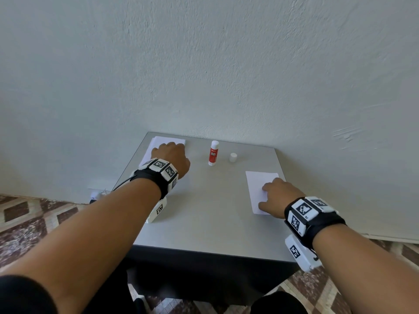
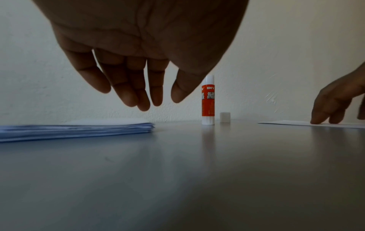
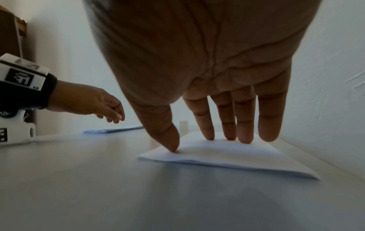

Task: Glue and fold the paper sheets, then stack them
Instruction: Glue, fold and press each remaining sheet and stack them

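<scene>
A stack of white paper sheets (image 1: 158, 141) (image 2: 79, 128) lies at the table's back left corner. My left hand (image 1: 170, 152) (image 2: 166, 100) hovers just above its right end, fingers loosely extended and holding nothing. A folded white sheet (image 1: 257, 182) (image 3: 227, 154) lies at the right of the table. My right hand (image 1: 274, 196) (image 3: 191, 140) presses down on it with straight fingertips and thumb. The red and white glue stick (image 1: 213, 153) (image 2: 208, 100) stands uncapped at the back middle. Its white cap (image 1: 233, 157) (image 2: 225, 117) stands just to its right.
The small grey table (image 1: 204, 211) stands against a pale wall (image 1: 226, 64). Its right edge runs close to the folded sheet. Patterned floor tiles (image 1: 27, 214) lie to both sides, well below the tabletop.
</scene>
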